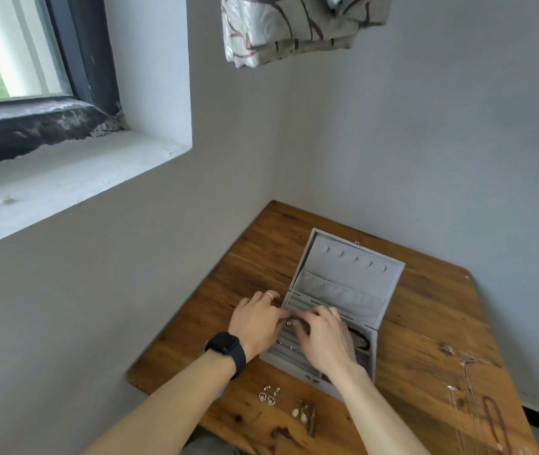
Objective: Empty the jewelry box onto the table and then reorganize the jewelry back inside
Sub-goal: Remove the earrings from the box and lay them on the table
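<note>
Both hands work over the ring-roll section of the jewelry box (343, 290). Left hand (258, 320): fingers curled, tips pinching a small silver piece (289, 322) just above the rolls. Right hand (324, 336): fingers bent, tips down at the rolls beside that piece; whether it grips anything cannot be determined.

Jewelry box: grey, on the wooden table (425, 323) near the wall corner, lid (350, 267) standing open away from the person. A dark red bracelet (361, 339) lies in the right-hand compartment, partly hidden by the right hand.

On the table, in front of the box: one silver earring pair (268, 395) and one pale drop pair (301, 412). At the right side: thin chains (468, 389) and a dark bead strand (494, 421).

Left wrist carries a black watch (227, 351); one left finger carries a ring (269, 294).
</note>
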`<state>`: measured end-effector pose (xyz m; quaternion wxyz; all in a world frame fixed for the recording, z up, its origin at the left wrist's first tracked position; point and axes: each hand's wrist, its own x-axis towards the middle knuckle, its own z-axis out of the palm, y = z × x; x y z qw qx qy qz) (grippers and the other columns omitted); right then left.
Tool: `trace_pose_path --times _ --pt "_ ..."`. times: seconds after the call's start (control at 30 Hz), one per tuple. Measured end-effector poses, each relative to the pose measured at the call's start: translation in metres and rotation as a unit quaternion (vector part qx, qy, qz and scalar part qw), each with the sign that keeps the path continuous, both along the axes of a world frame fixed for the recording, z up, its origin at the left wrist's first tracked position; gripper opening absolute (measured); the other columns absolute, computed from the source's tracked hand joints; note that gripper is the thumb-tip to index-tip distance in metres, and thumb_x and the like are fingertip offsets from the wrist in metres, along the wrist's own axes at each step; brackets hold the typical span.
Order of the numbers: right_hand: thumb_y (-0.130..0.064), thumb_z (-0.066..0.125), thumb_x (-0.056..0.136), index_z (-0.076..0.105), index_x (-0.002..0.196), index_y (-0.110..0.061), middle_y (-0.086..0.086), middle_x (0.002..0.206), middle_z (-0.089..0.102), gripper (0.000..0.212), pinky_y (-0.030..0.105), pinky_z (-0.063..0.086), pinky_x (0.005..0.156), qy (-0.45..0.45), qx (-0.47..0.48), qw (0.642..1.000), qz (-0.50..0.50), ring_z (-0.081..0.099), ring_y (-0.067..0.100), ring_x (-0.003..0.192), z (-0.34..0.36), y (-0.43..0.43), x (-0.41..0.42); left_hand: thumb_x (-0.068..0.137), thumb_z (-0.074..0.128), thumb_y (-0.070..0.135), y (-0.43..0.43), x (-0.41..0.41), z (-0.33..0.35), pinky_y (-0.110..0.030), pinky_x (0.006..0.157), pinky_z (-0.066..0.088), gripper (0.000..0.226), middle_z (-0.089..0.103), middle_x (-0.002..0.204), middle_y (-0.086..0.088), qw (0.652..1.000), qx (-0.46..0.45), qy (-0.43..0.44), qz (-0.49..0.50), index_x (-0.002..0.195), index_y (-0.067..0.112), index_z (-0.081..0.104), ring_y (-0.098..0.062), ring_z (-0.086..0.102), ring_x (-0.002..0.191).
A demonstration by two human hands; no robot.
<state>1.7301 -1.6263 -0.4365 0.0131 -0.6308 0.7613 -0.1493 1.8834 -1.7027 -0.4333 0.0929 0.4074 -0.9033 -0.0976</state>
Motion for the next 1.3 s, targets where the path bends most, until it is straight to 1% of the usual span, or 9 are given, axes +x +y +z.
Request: trace_pose_path --times 0.27,0.47,0.57,0.67,0.8,0.9,1.03,1.13,1.3 --pt "-0.039 0.057 0.097 0.071 0.116 -0.033 -0.005 0.119 0.063 0.025 0.037 0.046 0.091 -0.064 0.013 0.998 -0.014 0.047 0.019 0.11 -0.001 -0.008 0.002 0.097 0.059 0.04 -0.004 -0.002 0.004 -0.036 0.098 0.044 0.025 0.049 0.139 0.007 0.995 0.077 0.055 0.027 0.119 0.035 0.069 -0.016 0.045 0.126" --pt "-0.035 0.065 0.093 0.072 0.1 -0.032 -0.018 0.107 0.062 0.01 0.025 0.034 0.084 -0.197 -0.059 0.977 -0.053 0.048 0.007 0.107 0.024 0.022 0.001 0.091 0.068 0.038 0.009 0.005 0.012 -0.031 0.091 0.048 0.014 0.057 0.124 0.011 0.985 0.1 0.133 0.044 0.103 0.032 0.074 -0.011 0.05 0.116" --pt "-0.033 0.068 0.092 0.073 0.097 -0.032 -0.024 0.096 0.063 0.008 0.023 0.041 0.084 -0.246 -0.094 0.963 -0.053 0.055 0.001 0.098 0.033 0.055 -0.002 0.09 0.068 0.041 0.029 0.011 0.016 -0.033 0.088 0.052 0.012 0.063 0.112 0.015 0.975 0.126 0.181 0.025 0.101 0.036 0.073 -0.006 0.057 0.105" --pt "-0.03 0.069 0.091 0.074 0.095 -0.032 -0.023 0.091 0.068 0.007 0.01 0.044 0.077 -0.285 -0.119 0.949 -0.063 0.058 -0.003 0.091 0.031 0.097 0.0 0.09 0.071 0.038 0.059 0.016 0.011 -0.028 0.088 0.055 0.014 0.071 0.103 0.018 0.967 0.161 0.197 -0.01 0.103 0.035 0.074 0.002 0.063 0.097" --pt "-0.031 0.07 0.09 0.074 0.091 -0.038 -0.024 0.087 0.069 0.008 0.008 0.043 0.071 -0.334 -0.107 0.932 -0.097 0.058 -0.003 0.09 0.008 0.148 0.01 0.089 0.073 0.035 0.095 0.016 -0.001 -0.024 0.087 0.055 0.018 0.074 0.101 0.015 0.964 0.187 0.18 -0.058 0.106 0.03 0.077 0.005 0.065 0.093" --pt "-0.03 0.072 0.089 0.074 0.09 -0.038 -0.024 0.088 0.069 0.008 0.009 0.042 0.072 -0.345 -0.099 0.925 -0.123 0.059 -0.002 0.09 -0.017 0.173 0.016 0.088 0.073 0.035 0.112 0.01 -0.006 -0.028 0.082 0.058 0.019 0.074 0.098 0.014 0.967 0.185 0.159 -0.078 0.106 0.031 0.076 0.003 0.065 0.089" --pt "-0.031 0.072 0.088 0.074 0.09 -0.037 -0.024 0.09 0.066 0.007 0.016 0.039 0.075 -0.314 -0.109 0.93 -0.156 0.053 -0.001 0.092 -0.038 0.187 0.017 0.092 0.068 0.036 0.123 0.001 -0.002 -0.031 0.085 0.057 0.021 0.072 0.107 0.012 0.98 0.126 0.113 -0.102 0.112 0.033 0.074 -0.004 0.063 0.098" --pt "-0.034 0.071 0.089 0.075 0.095 -0.033 -0.021 0.093 0.064 0.007 0.013 0.035 0.075 -0.299 -0.109 0.933 -0.171 0.052 0.004 0.093 -0.045 0.186 0.016 0.095 0.064 0.035 0.128 -0.003 -0.001 -0.033 0.088 0.055 0.024 0.069 0.115 0.008 0.986 0.079 0.081 -0.122 0.118 0.032 0.072 -0.01 0.06 0.106" --pt "-0.037 0.069 0.09 0.075 0.098 -0.033 -0.018 0.096 0.065 0.011 0.015 0.033 0.081 -0.269 -0.124 0.939 -0.177 0.054 0.006 0.092 -0.055 0.189 0.016 0.097 0.062 0.035 0.135 -0.006 -0.006 -0.029 0.086 0.052 0.024 0.068 0.115 0.009 0.989 0.033 0.042 -0.141 0.119 0.035 0.071 -0.012 0.057 0.108"
